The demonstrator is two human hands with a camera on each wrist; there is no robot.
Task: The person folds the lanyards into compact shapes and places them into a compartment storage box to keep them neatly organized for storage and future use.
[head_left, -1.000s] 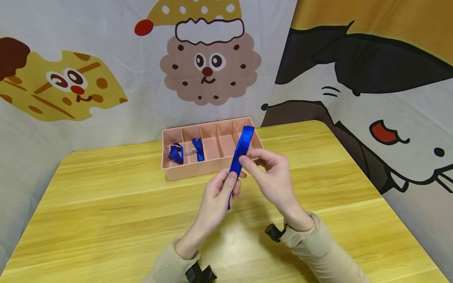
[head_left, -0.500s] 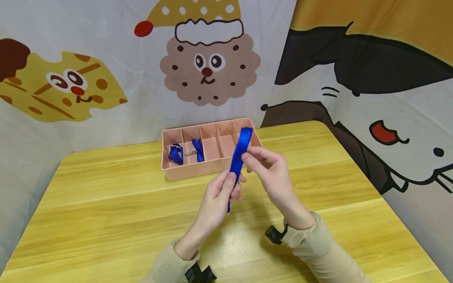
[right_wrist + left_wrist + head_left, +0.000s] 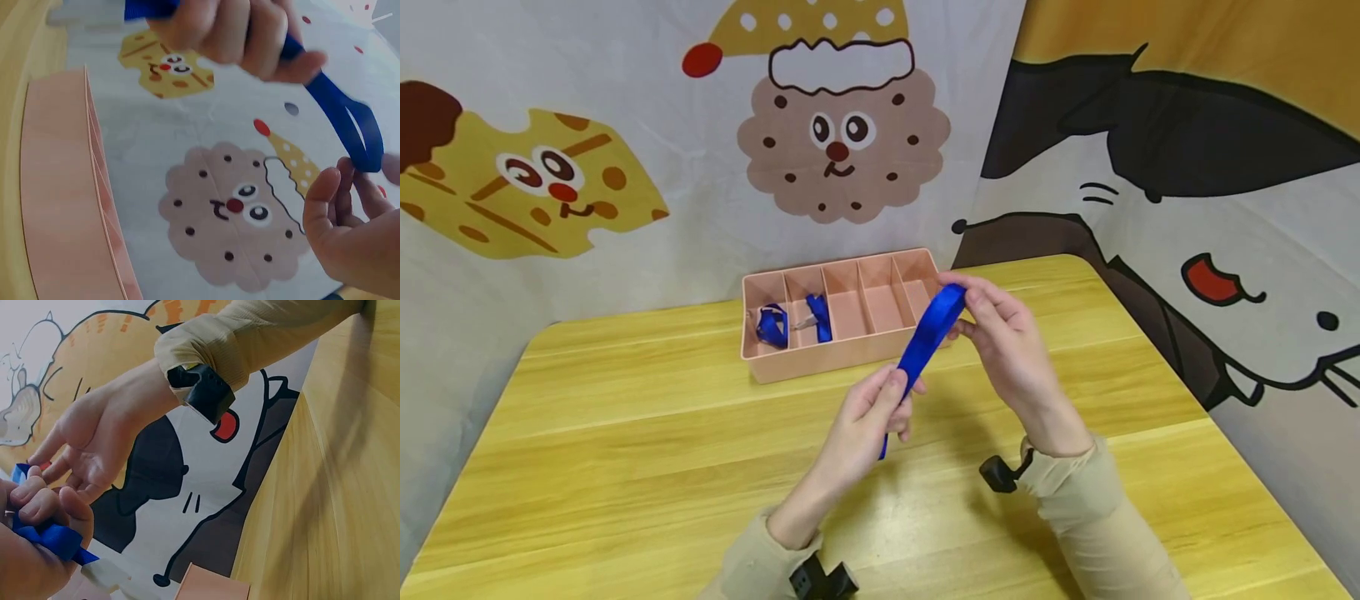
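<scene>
A folded strip of blue ribbon, which looks like a lanyard (image 3: 929,333), stretches between both hands above the table. My left hand (image 3: 856,429) grips its lower part, thumb on top and fingers curled behind. A short tail hangs below that hand. In the left wrist view a pale, blurred end piece (image 3: 105,574) sticks out past the curled fingers. At the upper end, my right hand (image 3: 1018,358) pinches the loop between thumb and fingertips. The right wrist view shows the loop (image 3: 350,119) slightly spread apart at those fingertips.
Behind the hands, a pink divided box (image 3: 827,363) stands near the table's back edge. Its leftmost compartment holds a blue ribbon bundle (image 3: 772,327). Another blue ribbon (image 3: 820,318) with a greyish piece lies in the compartment beside it. A printed cloth (image 3: 685,167) hangs behind the table (image 3: 625,467).
My right hand has moved up and right, from the middle of the ribbon to its top loop. The ribbon now leans further right. My left hand has stayed nearly in place.
</scene>
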